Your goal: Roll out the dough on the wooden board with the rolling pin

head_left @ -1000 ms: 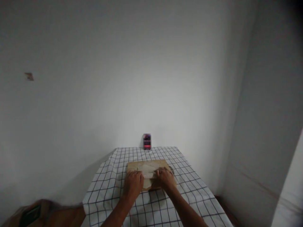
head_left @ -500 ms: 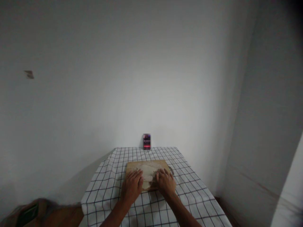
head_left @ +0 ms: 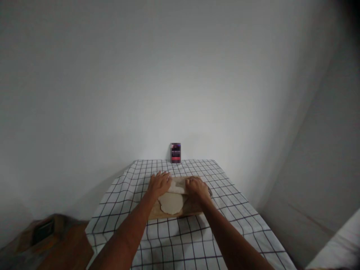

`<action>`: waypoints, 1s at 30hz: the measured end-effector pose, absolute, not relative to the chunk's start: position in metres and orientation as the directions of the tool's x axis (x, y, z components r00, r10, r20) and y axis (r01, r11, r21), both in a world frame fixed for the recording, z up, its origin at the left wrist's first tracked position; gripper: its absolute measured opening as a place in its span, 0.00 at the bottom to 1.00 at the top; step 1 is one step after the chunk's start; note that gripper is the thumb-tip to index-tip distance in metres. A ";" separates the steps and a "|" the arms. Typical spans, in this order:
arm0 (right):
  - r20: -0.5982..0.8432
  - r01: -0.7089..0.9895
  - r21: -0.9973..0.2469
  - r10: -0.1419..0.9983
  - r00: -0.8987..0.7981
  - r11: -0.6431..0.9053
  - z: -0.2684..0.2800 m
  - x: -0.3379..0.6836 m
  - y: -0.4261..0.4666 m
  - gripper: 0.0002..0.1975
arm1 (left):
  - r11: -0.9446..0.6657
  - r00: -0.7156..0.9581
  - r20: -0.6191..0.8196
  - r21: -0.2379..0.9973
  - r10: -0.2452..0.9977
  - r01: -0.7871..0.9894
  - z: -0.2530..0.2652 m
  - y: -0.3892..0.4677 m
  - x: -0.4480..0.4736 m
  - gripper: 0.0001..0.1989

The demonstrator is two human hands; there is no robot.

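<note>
A flat, pale round of dough [head_left: 171, 203] lies on a wooden board [head_left: 153, 215]. Beyond its far edge, a whitish rolling pin [head_left: 177, 187] spans the space between my hands. My left hand [head_left: 159, 184] presses on the pin's left end, its fingers stretched forward and slightly apart. At the right end, my right hand [head_left: 197, 186] curls over the pin with bent fingers. Both pin ends are hidden under the hands.
A white cloth with dark checks [head_left: 180, 240] covers the table. A small dark, blurred upright object [head_left: 176, 153] stands at the far edge against the wall. Behind the board's right side, a dark item [head_left: 210, 191] shows partly. A brown box [head_left: 42, 232] sits low at left.
Both hands have pushed forward with the rolling pin, toward the board's far side. More of the dough now shows on the near side. The camera view has tilted down a little.
</note>
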State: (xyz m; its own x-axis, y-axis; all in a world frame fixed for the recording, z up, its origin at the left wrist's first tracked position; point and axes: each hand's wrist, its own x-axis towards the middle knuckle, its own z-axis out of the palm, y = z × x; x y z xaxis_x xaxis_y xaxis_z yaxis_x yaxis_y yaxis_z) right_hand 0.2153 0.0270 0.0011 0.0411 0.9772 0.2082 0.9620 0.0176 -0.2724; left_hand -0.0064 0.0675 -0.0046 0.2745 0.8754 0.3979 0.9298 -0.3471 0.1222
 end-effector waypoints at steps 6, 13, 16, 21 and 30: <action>0.098 0.934 -0.341 0.985 0.145 -0.104 0.002 0.225 0.080 0.22 | -0.311 0.274 0.260 0.112 0.926 0.944 0.017 0.121 0.010 0.20; 0.132 0.949 -0.293 0.979 0.158 -0.114 0.000 0.232 0.116 0.21 | -0.235 0.221 0.154 0.076 0.963 0.969 0.025 0.151 0.020 0.27; 0.119 0.952 -0.290 0.984 0.135 -0.096 -0.004 0.233 0.122 0.21 | -0.191 0.179 0.113 0.105 0.977 0.976 0.024 0.153 0.021 0.30; 0.068 0.945 -0.319 0.993 0.098 -0.071 -0.009 0.233 0.115 0.19 | -0.195 0.189 0.064 0.096 0.980 0.976 0.022 0.144 0.016 0.27; 0.155 0.951 -0.308 0.986 0.060 -0.010 -0.006 0.224 0.051 0.23 | -0.269 0.260 0.178 0.028 0.949 0.963 0.010 0.087 -0.001 0.20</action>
State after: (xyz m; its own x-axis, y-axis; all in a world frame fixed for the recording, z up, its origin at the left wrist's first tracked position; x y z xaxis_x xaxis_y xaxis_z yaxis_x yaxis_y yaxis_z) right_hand 0.2241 0.0508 -0.0060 0.0602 0.9860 0.1554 0.9514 -0.0096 -0.3079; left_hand -0.0006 0.0869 0.0097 0.2600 0.9490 0.1784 0.9628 -0.2689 0.0276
